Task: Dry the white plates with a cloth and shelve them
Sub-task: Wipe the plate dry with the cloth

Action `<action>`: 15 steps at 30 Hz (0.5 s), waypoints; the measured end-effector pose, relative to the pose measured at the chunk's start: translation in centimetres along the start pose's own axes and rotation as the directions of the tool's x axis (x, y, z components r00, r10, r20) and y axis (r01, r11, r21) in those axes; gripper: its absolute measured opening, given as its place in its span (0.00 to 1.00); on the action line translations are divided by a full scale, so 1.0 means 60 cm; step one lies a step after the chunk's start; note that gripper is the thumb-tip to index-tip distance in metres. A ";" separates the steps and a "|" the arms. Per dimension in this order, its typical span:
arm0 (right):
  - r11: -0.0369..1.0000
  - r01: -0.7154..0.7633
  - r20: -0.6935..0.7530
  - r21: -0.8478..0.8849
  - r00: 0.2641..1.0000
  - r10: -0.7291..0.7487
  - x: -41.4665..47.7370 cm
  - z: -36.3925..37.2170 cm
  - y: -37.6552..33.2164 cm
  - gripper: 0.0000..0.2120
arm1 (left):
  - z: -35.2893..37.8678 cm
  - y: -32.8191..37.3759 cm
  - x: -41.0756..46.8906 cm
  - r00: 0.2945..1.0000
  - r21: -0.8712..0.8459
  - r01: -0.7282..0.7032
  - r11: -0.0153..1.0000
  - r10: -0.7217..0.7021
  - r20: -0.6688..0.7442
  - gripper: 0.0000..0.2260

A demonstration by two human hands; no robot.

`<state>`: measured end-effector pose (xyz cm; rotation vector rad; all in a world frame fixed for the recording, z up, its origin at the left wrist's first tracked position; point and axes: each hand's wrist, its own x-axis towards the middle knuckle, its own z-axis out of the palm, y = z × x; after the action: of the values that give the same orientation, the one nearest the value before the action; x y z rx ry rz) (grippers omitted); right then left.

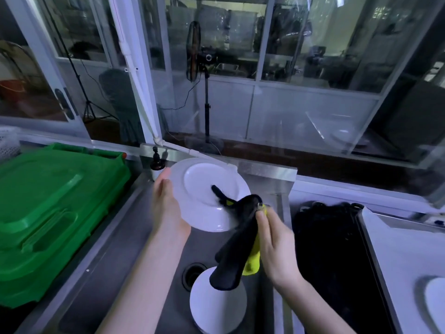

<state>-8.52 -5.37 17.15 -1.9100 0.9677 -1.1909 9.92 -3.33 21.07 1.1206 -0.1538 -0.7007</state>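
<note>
My left hand [166, 203] holds a white plate [204, 186] by its left rim, tilted over the steel sink [125, 256]. My right hand [274, 242] grips a black and yellow cloth [238, 242]; one end of the cloth lies on the plate's lower right edge and the rest hangs down. A stack of white plates [216, 309] sits in the sink basin below the cloth, beside the drain [191, 273]. Another white plate [435, 300] lies at the right edge of the view.
A large green plastic crate lid [53, 208] fills the counter on the left. A dark soap bottle [157, 162] stands behind the sink. A black mesh basin [330, 249] lies to the right, next to a steel tray [397, 261]. Glass partitions stand behind.
</note>
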 end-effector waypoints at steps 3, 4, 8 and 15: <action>0.987 -0.106 -0.064 -0.120 0.993 0.099 0.043 -0.028 0.015 0.10 | 0.005 -0.004 0.016 0.999 0.069 0.035 0.997 -0.037 0.020 0.17; 0.981 -0.096 -0.024 -0.169 0.995 0.093 0.049 -0.035 0.017 0.05 | 0.006 -0.005 0.022 0.998 0.093 0.050 0.994 -0.052 0.024 0.17; 0.792 0.265 0.208 -0.551 0.962 -0.177 0.044 -0.044 0.022 0.28 | 0.017 -0.004 0.030 0.994 0.113 0.102 0.988 -0.105 0.015 0.16; 0.566 0.432 0.128 -0.702 0.859 -0.496 0.061 -0.049 0.030 0.16 | 0.037 -0.005 0.036 0.963 0.044 0.252 0.967 -0.255 0.090 0.09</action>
<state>-10.56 -9.85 18.18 -2.9165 1.1093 -1.2961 10.49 -6.41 21.31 1.1499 -0.1037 -0.9839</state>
